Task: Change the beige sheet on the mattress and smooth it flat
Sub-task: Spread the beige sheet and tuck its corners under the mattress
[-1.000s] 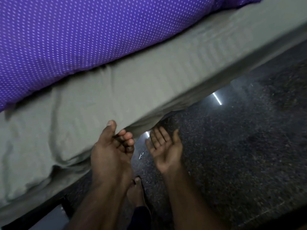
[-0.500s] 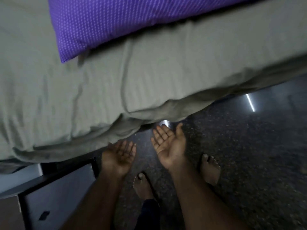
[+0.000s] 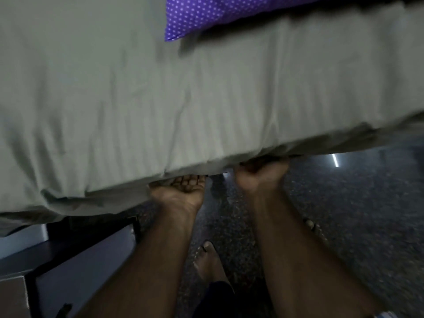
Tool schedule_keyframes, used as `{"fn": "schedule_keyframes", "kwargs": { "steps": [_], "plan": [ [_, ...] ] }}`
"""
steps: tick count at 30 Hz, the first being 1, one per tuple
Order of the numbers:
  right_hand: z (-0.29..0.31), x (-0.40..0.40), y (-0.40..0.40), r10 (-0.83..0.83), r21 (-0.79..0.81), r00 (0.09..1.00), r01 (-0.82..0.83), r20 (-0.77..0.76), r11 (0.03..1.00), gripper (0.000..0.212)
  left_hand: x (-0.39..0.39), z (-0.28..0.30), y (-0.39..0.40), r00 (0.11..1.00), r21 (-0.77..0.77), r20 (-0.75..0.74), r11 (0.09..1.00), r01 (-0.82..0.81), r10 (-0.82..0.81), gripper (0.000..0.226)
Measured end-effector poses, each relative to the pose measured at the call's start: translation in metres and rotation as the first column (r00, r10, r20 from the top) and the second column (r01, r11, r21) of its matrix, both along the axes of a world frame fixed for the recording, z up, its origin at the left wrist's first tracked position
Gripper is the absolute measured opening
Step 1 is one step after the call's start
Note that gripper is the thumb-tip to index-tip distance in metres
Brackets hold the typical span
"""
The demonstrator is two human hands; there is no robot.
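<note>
The beige-grey sheet (image 3: 160,99) covers the mattress and fills the upper half of the view, creased, with a loose fold hanging at its near edge (image 3: 96,198). My left hand (image 3: 181,189) is palm up just under that edge, fingers fairly straight, their tips touching the underside of the fabric. To its right, my right hand (image 3: 259,175) is also palm up. Its fingers curl up around the sheeted mattress edge and are partly hidden by the fold.
A purple polka-dot pillow (image 3: 206,14) lies on the sheet at the top. A dark bed frame (image 3: 68,260) shows below the mattress at lower left. My bare foot (image 3: 211,262) stands on the dark speckled floor (image 3: 355,214).
Both hands have moved up from open air below the bed to the underside of the mattress edge. The right hand's fingers have curled around it. The view shifted left along the bed.
</note>
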State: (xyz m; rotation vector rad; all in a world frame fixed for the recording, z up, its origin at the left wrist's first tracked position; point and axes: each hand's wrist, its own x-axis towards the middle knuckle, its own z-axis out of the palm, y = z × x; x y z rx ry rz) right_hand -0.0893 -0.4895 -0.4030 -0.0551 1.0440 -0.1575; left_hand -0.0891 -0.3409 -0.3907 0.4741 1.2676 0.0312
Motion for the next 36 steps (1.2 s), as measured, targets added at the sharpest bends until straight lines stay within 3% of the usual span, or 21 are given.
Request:
{"fn": "schedule_keyframes", "kwargs": {
  "steps": [3,6,9,11,13,16,19,23,29,36],
  "plan": [
    [-0.006,-0.003,0.005,-0.028,-0.020,1.000,0.029,0.007,0.999,0.056,0.012,-0.007,-0.005,0.999,-0.022,0.054,1.000,0.000,0.001,0.067],
    [-0.014,-0.028,-0.003,0.055,-0.025,0.998,-0.055,-0.018,0.998,0.065,0.014,-0.019,-0.007,0.991,-0.026,0.132,1.000,0.005,-0.001,0.061],
    [-0.014,-0.064,0.002,0.221,-0.044,0.972,-0.225,-0.079,0.973,0.065,-0.002,-0.017,0.011,0.980,-0.089,0.049,0.976,0.199,-0.195,0.050],
    [-0.006,-0.086,0.022,0.314,-0.018,0.940,-0.319,-0.132,0.947,0.061,-0.013,-0.007,0.034,0.913,-0.118,-0.069,0.912,0.392,-0.401,0.053],
    [0.004,-0.097,0.052,0.406,0.039,0.897,-0.405,-0.177,0.913,0.057,-0.020,0.003,0.061,0.853,-0.088,-0.139,0.865,0.495,-0.502,0.041],
    [0.015,-0.093,0.109,0.508,0.106,0.851,-0.497,-0.132,0.861,0.054,-0.029,0.013,0.107,0.899,0.051,-0.164,0.907,0.418,-0.405,0.020],
    [0.019,-0.078,0.151,0.504,0.118,0.859,-0.493,-0.094,0.862,0.057,-0.036,0.022,0.148,0.972,0.122,-0.084,0.966,0.229,-0.220,0.025],
    [0.017,-0.052,0.182,0.438,0.103,0.895,-0.429,-0.084,0.897,0.067,-0.035,0.025,0.172,0.991,0.065,0.029,0.990,0.126,-0.128,0.026],
    [0.002,-0.026,0.207,0.275,0.073,0.958,-0.269,-0.085,0.960,0.067,-0.008,0.017,0.167,0.989,0.012,0.146,1.000,-0.029,0.026,0.048],
    [-0.002,-0.005,0.232,0.149,0.009,0.986,-0.150,0.077,0.989,0.052,-0.007,0.013,0.188,0.994,-0.020,0.111,1.000,-0.017,0.019,0.046]
  ]
}}
